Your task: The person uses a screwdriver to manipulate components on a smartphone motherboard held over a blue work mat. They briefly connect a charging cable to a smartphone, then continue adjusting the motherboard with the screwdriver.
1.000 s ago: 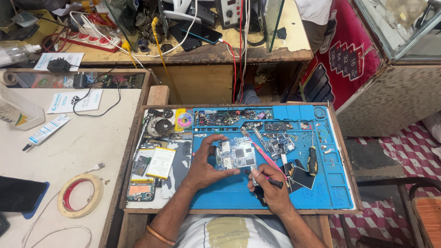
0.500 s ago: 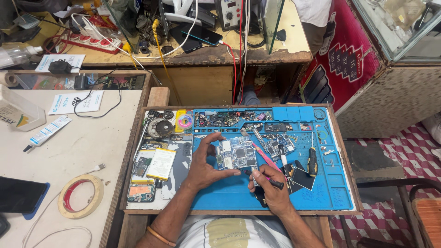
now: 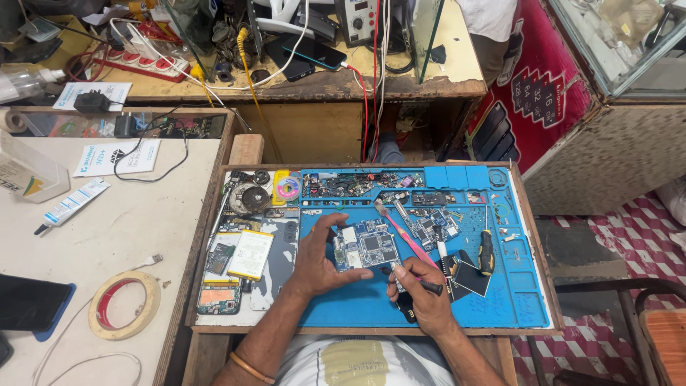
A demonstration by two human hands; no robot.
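Partly hidden: circuit board (image 3: 370, 246) under left hand (image 3: 318, 261).

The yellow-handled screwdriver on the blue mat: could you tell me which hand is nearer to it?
Right. The right hand lies just left of and below the yellow-handled screwdriver; the left hand is farther off, beyond the circuit board.

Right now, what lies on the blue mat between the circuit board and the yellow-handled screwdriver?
In the head view, a pink-handled brush lies slanted between the circuit board and the yellow-handled screwdriver.
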